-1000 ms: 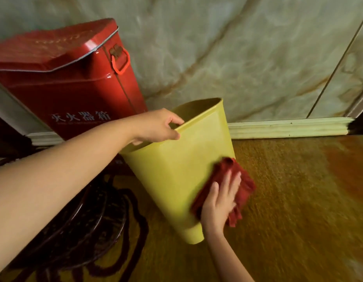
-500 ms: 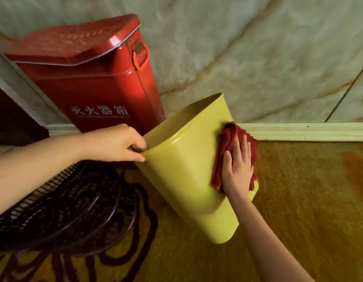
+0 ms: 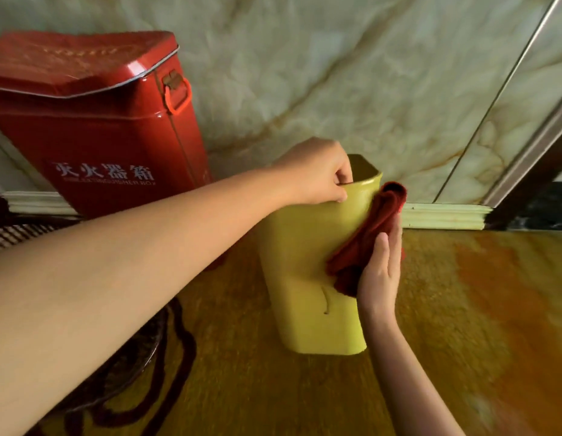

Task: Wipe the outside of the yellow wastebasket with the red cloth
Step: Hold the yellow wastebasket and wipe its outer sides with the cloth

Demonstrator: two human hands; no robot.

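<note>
The yellow wastebasket [image 3: 308, 272] stands nearly upright on the brown floor, mouth up, in the middle of the head view. My left hand [image 3: 314, 174] pinches its near rim, fingers curled over the edge. The red cloth [image 3: 371, 234] lies bunched against the basket's right side, reaching from just under the rim down to mid-height. My right hand [image 3: 380, 275] presses flat on the cloth's lower part, fingers pointing up. The basket's far side is hidden.
A red metal box [image 3: 94, 121] with white lettering and a side handle stands at the left against the marble wall [image 3: 352, 73]. A dark wire fan guard and cord [image 3: 141, 357] lie on the floor at lower left. A pale baseboard [image 3: 443, 215] runs along the wall.
The basket has been turned and set more upright. My left hand shifted along the rim to the near edge. My right hand and the cloth slid round to the basket's right side.
</note>
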